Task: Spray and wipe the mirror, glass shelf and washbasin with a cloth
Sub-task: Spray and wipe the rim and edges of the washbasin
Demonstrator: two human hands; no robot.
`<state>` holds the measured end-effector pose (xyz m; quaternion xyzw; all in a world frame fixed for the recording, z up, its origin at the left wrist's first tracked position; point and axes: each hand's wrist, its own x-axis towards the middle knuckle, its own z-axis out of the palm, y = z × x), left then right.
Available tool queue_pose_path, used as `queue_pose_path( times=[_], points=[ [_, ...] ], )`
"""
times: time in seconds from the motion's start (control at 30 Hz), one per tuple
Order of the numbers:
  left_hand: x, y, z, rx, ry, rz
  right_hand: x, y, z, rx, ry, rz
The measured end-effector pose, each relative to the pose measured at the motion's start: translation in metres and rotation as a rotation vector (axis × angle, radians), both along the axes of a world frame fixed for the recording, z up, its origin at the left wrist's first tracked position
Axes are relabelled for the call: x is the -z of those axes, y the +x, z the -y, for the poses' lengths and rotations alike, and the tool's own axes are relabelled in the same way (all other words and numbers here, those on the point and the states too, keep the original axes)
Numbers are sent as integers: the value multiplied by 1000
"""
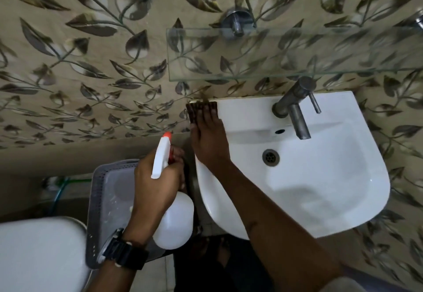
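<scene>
Our left hand (pixel 155 188) grips the spray bottle (pixel 176 218) just left of the washbasin (pixel 247 109), where our right hand (pixel 207 140) lies flat on the rim.

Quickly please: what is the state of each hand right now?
Left hand: closed around the white spray bottle.
Right hand: open, fingers straight, lying flat on the washbasin rim.

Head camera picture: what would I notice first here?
The big white washbasin on the right stands out first, with the right hand lying flat on its left rim. Beside it, the left hand grips a white spray bottle with an orange tip.
</scene>
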<state>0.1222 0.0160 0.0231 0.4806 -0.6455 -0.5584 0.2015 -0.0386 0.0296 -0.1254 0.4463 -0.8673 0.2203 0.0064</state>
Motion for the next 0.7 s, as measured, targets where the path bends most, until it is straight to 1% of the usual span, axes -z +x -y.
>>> queue_pose_path(
  times=[0.1, 0.17, 0.23, 0.27, 0.33, 0.37, 0.43, 0.5, 0.6, 0.7],
  points=[
    [3, 3, 1, 35, 1, 40, -6, -7, -1, 24, 4, 62],
    [3, 3, 1, 28, 8, 41, -12, 4, -8, 44, -25, 32],
    [-1, 1, -3, 7, 35, 32, -14, 37, -37, 21, -94, -17],
    [-2, 0, -4, 1, 60, 27, -17, 59, -61, -5, -76, -8],
    [0, -2, -4, -14, 106, 32, -23, 98, -117, -57, 38, 27],
    [2, -2, -4, -23, 120, 38, -23, 114, -142, -46, 80, 37],
    [7, -1, -5, -21, 127, 49, -18, 131, -167, 11, 86, 72],
    [8, -1, -7, -5, 112, 53, -17, 122, -153, 38, 44, 112],
    [9, -3, -11, 3, 102, 48, -13, 87, -98, 37, -18, 164],
    [5, -3, -14, 20, 87, 36, -7, 59, -56, 100, -27, 171]
  ],
)
